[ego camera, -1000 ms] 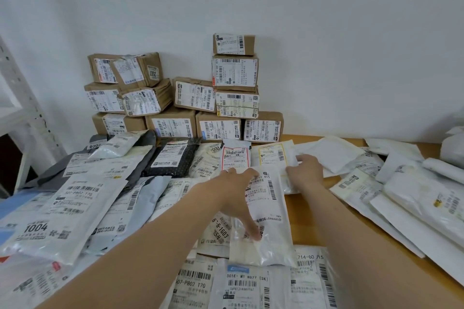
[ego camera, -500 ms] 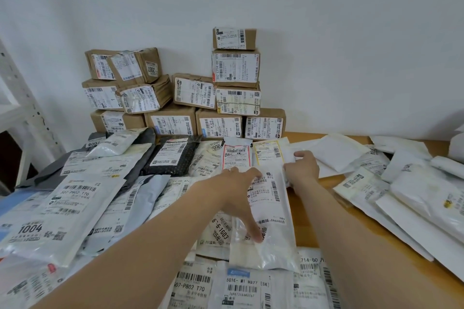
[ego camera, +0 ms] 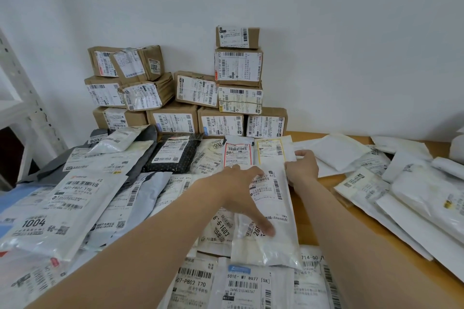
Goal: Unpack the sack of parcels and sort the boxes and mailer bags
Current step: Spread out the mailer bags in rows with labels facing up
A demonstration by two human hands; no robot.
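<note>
Mailer under both hands: a long, narrow white plastic mailer bag (ego camera: pixel 272 211), glossy and slightly wrinkled, lying lengthwise away from the viewer near the middle of the wooden tabletop (ego camera: pixel 305 216). Printed label with barcodes on its far half; near end translucent and crinkled, overlapping other flat mailers.

Left hand (ego camera: pixel 242 189) lies palm-down on the bag, fingers spread apart, thumb stretched toward the near end and pressing the plastic; nothing enclosed in it. Right hand (ego camera: pixel 302 167) at the bag's far right edge, fingers curled together against the edge of the mailer; whether it pinches this bag or the white sheet beside it cannot be told.

Just beyond the bag's far end: a white mailer with a red-bordered label (ego camera: pixel 238 154) and a white mailer with a yellow-bordered label (ego camera: pixel 271 149), side by side. Left of those, a black patterned mailer bag (ego camera: pixel 175 155) with a white label. Further left, overlapping grey and white plastic mailers, one large white mailer marked 1004 (ego camera: pixel 57 213).

Right of the hands, a separate spread of plain white padded envelopes and mailers (ego camera: pixel 414 190), bare wood between the two groups.

Against the white wall (ego camera: pixel 351 32), a stack of brown cardboard boxes (ego camera: pixel 200 98) with white shipping labels, up to four high. White metal shelving upright (ego camera: pixel 22 98) at far left.
</note>
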